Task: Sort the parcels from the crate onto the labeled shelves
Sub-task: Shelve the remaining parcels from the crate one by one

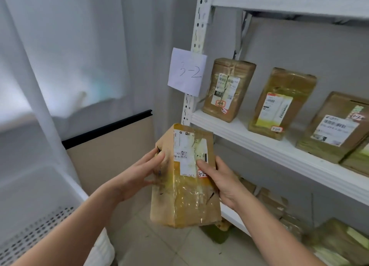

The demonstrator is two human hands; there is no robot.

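Taped brown parcel (179,195), upright between left grip (139,172) and right grip (219,184), both clasping its sides, label facing up, presumably for matching against paper tag (186,72) 3-2 on shelf post (196,36).

You hold a taped brown parcel (185,195) upright, its white label (184,146) facing you, just below the shelf's (237,133) left end. Three similar parcels (227,90) stand on that shelf, labels outward.
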